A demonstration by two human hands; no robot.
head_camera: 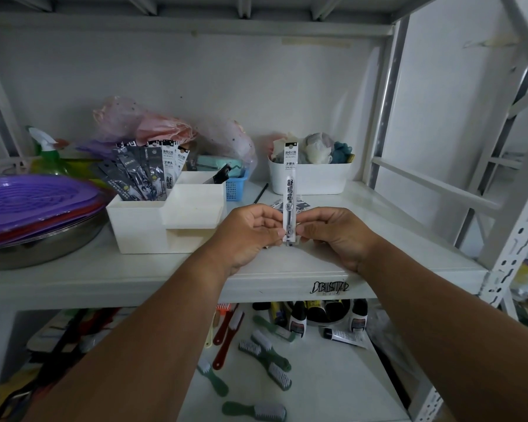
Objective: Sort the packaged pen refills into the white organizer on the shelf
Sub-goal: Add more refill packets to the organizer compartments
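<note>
Both hands are pinching one packaged refill (290, 190), upright, left hand (250, 233) and right hand (333, 236) closing on its lower end just right of the white organizer (165, 220). Several refills (147, 169) are already standing in the organizer's back-left compartment; a few loose packets (299, 205) are lying behind the hands, so sorting seems well underway but unfinished

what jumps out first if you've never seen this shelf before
Dead centre, both hands, left hand and right hand, pinch the lower end of one upright white refill packet above the shelf. To their left stands the white organizer, its back compartment already stuffed with dark and white refill packets. At far left, purple lids lie stacked on a metal basin.
</note>
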